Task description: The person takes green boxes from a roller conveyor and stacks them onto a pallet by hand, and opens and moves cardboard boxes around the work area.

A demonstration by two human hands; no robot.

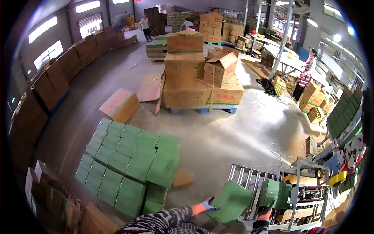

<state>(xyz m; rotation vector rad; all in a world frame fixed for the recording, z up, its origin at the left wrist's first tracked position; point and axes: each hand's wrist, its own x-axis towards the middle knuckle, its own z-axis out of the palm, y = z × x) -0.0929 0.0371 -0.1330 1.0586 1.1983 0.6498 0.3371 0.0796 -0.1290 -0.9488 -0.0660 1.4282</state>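
My left hand (204,206), in an orange and dark glove, is at the left edge of a flat green box (231,202). That box lies tilted over the near left end of a roller conveyor (243,176), its edge gripped by my fingers. On the rollers to its right sits another green box (269,192). My right hand (265,212), gloved alike, has its fingers apart at the lower edge of this second box; its palm is hidden.
Stacked green boxes (128,156) stand at left. Large cartons (185,80) fill a pallet ahead, with a loose carton (120,104) beside them. A metal machine frame (298,195) adjoins the conveyor. A person (307,72) stands far right; two others are at the back.
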